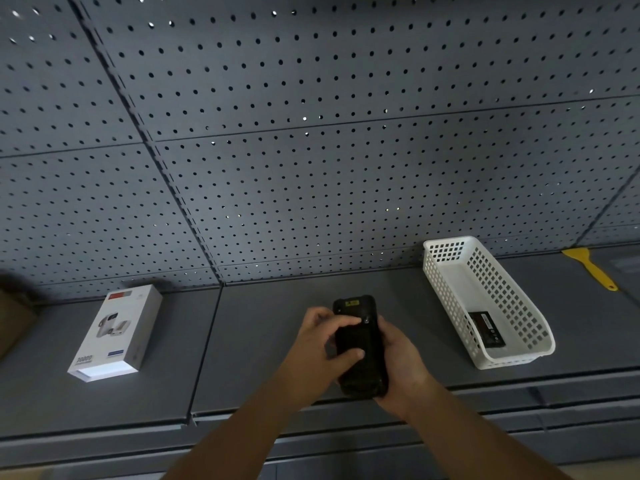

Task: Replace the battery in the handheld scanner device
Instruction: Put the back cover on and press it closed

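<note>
A black handheld scanner (360, 368) is held back-side up above the grey shelf (263, 327), near its front edge. My right hand (403, 365) wraps around its right side and lower end. My left hand (320, 344) lies over its left side, with the thumb and a finger pressing on the back cover. A black battery (486, 329) with a label lies inside the white perforated basket (453, 285) to the right of the scanner.
A white product box (116, 332) lies flat on the shelf at the left. A yellow plastic scraper (592, 268) rests at the far right. A grey pegboard wall (311, 150) rises behind the shelf. A brown cardboard edge (14, 320) shows at far left.
</note>
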Motion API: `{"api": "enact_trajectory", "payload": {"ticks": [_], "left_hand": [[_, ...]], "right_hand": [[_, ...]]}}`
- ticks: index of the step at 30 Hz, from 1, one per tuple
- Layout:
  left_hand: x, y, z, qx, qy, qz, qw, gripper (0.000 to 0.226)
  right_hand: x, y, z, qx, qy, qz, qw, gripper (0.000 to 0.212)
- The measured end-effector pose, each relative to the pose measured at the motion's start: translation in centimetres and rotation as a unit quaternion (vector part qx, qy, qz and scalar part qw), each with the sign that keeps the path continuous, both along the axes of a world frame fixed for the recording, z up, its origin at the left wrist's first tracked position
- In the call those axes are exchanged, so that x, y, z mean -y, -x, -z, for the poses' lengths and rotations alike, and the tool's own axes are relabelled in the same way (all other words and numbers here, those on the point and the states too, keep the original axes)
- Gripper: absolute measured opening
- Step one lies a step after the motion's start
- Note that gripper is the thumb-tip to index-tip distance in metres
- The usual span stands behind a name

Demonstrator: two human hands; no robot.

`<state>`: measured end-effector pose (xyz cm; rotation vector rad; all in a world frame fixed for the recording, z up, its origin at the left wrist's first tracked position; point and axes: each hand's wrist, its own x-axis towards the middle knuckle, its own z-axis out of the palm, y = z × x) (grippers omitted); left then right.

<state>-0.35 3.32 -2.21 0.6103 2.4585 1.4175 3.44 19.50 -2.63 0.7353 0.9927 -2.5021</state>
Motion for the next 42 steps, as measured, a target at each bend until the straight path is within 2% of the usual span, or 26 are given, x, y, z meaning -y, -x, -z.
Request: {"api": "enact_trajectory", "payload": {"ticks": [3,6,9,11,14,16,22,27,32,39,42], "left_hand": [[-0.2,-0.5,0.3,0.022,-0.023,-0.053,0.998,0.054],[-0.5,-0.6,0.6,0.08,-0.043,-0.111,0.99,0.064],[-0.7,-0.3,0.5,0.159,-0.037,-0.088,0.983,0.035],[-0.8,-0.2,0.6,0.19,-0.029,-0.091,0.977,0.027],[-0.8,-0.1,0.8,0.225,-0.065,-0.145,0.961,0.026],[-0.7,0.1,1.1,0.231,-0.071,-0.175,0.955,0.034],[-0.3,0.2,1.8,0.243,-0.08,-0.181,0.95,0.03],[-0.6,0.1,1.6,0.3,-0.103,-0.191,0.929,0.023],[-0.1,-0.1,1.5,0.369,-0.109,-0.151,0.91,0.03],[-0.1,-0.4,0.9,0.365,-0.143,-0.166,0.905,0.029],[-0.1,-0.5,0.7,0.375,-0.169,-0.165,0.896,0.031]], "right_hand": [[0.0,-0.2,-0.2,-0.004,-0.01,-0.004,1.0,0.06],[0.1,-0.3,0.0,-0.003,-0.04,-0.006,0.999,0.048],[0.1,-0.2,0.3,-0.001,-0.073,-0.007,0.997,0.041],[0.3,-0.3,0.3,-0.012,-0.092,-0.005,0.996,0.035],[0.4,-0.5,0.3,-0.024,-0.135,-0.008,0.991,0.024],[0.4,-0.6,0.5,-0.036,-0.168,-0.025,0.985,0.026],[0.3,-0.6,1.3,-0.045,-0.244,-0.05,0.967,0.023],[-0.1,-0.2,1.8,-0.036,-0.232,-0.058,0.97,0.023],[-0.6,0.1,2.2,-0.017,-0.213,-0.074,0.974,0.027],[-1.0,0.2,2.8,-0.046,-0.256,-0.089,0.962,0.021],[-1.1,0.1,2.7,-0.053,-0.238,-0.086,0.966,0.02]]}}
